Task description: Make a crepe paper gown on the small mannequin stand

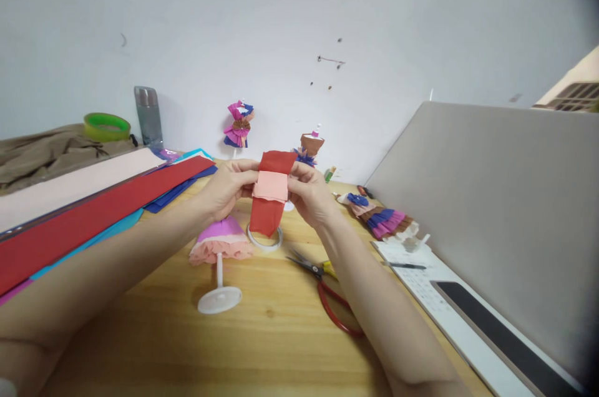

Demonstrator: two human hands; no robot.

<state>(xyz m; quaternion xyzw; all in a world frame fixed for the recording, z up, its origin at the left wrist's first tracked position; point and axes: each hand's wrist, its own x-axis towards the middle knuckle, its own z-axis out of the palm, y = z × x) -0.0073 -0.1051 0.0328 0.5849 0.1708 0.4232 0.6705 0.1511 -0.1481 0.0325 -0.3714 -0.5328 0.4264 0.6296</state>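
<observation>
My left hand and my right hand are raised over the table, pinching a pink crepe paper strip from either side. It lies across a longer red crepe paper strip, whose ends show above and below the pink band. Behind my left wrist, a small stand with a white round base carries a purple and pink paper dress. A white ring, perhaps a tape roll, rests below the red strip. Red-handled scissors lie with blades apart, partly behind my right forearm.
Long crepe paper sheets spread across the left side. Two decorated paper dress stands are at the back, near a bottle. A green tape roll sits on brown cloth. At right, a ruffled dress lies beside a large grey panel.
</observation>
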